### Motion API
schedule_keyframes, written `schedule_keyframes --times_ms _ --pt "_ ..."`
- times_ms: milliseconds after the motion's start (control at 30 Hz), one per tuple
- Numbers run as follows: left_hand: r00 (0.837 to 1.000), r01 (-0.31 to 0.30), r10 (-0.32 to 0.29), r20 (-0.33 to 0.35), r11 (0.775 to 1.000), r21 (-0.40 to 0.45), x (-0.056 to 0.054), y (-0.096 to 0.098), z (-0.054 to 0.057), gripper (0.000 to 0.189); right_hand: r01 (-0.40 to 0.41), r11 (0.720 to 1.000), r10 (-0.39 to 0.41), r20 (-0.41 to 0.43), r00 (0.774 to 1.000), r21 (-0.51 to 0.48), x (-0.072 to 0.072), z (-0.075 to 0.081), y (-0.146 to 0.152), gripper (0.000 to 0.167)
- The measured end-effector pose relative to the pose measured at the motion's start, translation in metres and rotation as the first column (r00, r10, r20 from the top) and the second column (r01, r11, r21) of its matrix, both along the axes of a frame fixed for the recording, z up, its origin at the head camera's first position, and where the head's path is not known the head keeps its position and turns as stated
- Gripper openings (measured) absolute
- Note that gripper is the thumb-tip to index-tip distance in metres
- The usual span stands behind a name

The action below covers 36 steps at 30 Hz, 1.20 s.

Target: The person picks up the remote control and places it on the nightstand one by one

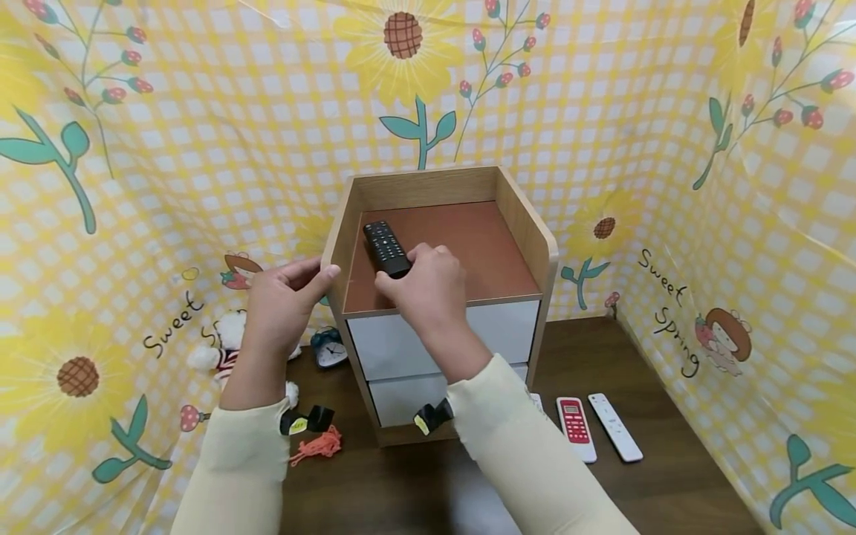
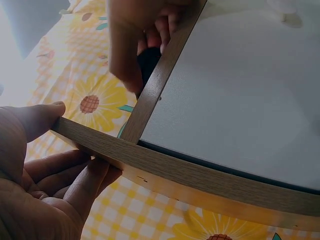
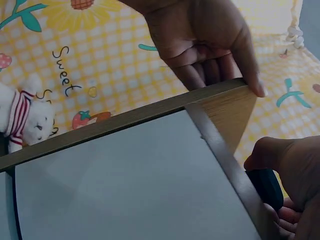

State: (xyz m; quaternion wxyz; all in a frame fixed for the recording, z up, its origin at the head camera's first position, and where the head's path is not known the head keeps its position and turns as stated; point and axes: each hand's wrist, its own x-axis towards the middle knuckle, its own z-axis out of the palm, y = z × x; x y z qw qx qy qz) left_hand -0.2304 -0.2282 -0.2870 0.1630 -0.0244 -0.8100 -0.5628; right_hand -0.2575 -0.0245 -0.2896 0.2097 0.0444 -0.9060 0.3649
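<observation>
A black remote control [image 1: 386, 250] lies on or just over the brown top of a small wooden cabinet [image 1: 461, 230], near its left side panel. My right hand [image 1: 431, 286] pinches the near end of the remote between thumb and fingers. In the right wrist view the remote's dark end [image 3: 266, 189] shows between thumb and fingers. My left hand [image 1: 284, 301] grips the front edge of the cabinet's left side panel, thumb on one face and fingers on the other, as the left wrist view shows the side panel [image 2: 165, 157] between them.
White drawer fronts [image 1: 401, 394] face me. On the dark floor right of the cabinet lie a red-and-white remote [image 1: 576, 429] and a white remote [image 1: 615, 427]. To the left are an alarm clock [image 1: 329, 348], orange string [image 1: 317, 446] and a white plush toy [image 1: 230, 331]. Patterned cloth walls surround the cabinet.
</observation>
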Motion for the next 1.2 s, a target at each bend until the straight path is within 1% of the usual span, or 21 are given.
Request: schedule_keyframes --times_ms 67,167,333,433,700,800,900,1000,1067,1133,1167,1200 --pt "1.0 -0.004 0.004 -0.001 1.0 -0.003 0.001 0.0 0.0 0.054 0.001 1.0 -0.001 0.011 1.0 0.03 -0.004 0.001 -0.007 0.052" --pt "1.0 -0.005 0.005 -0.001 1.0 -0.008 0.001 0.0 0.001 0.053 -0.007 0.999 0.005 0.022 1.0 0.051 -0.009 0.002 -0.015 0.053" --pt "1.0 0.001 -0.001 0.001 1.0 -0.002 0.001 0.001 0.001 0.05 -0.015 0.997 0.012 0.036 0.999 0.079 -0.011 0.0 -0.02 0.054" --pt "1.0 -0.002 0.002 0.004 1.0 -0.001 0.002 0.001 0.001 0.05 -0.018 0.992 0.013 0.042 0.999 0.123 -0.012 -0.001 -0.022 0.056" --pt "1.0 -0.011 0.011 -0.002 1.0 0.01 0.003 0.001 0.001 0.05 -0.011 0.963 -0.002 0.046 0.999 0.271 -0.014 -0.001 -0.026 0.064" --pt "1.0 -0.008 0.008 0.001 1.0 0.015 0.003 0.001 0.001 0.05 -0.015 0.95 -0.002 0.056 0.998 0.312 -0.014 0.0 -0.027 0.068" --pt "1.0 -0.013 0.013 0.003 1.0 0.01 0.003 0.001 0.0 0.051 -0.028 0.943 0.007 0.064 0.998 0.332 -0.014 0.002 -0.026 0.07" --pt "1.0 -0.015 0.015 0.005 1.0 0.012 0.003 0.001 0.0 0.052 -0.06 0.949 0.039 0.073 0.997 0.309 -0.012 0.003 -0.023 0.071" --pt "1.0 -0.011 0.01 0.011 1.0 0.015 0.003 0.0 0.0 0.052 -0.097 0.964 0.08 0.079 0.994 0.248 -0.009 0.005 -0.017 0.07" --pt "1.0 -0.004 0.004 0.013 1.0 0.018 0.002 0.0 0.0 0.051 -0.138 0.977 0.129 0.069 0.989 0.159 -0.005 0.007 -0.007 0.069" --pt "1.0 0.0 0.0 0.014 1.0 0.02 0.001 0.0 0.0 0.051 -0.157 0.982 0.152 0.05 0.987 0.103 -0.002 0.008 0.0 0.067" --pt "1.0 0.001 -0.001 0.013 1.0 0.017 0.001 0.0 0.0 0.051 -0.176 0.983 0.176 0.01 0.984 0.045 0.001 0.009 0.008 0.063"
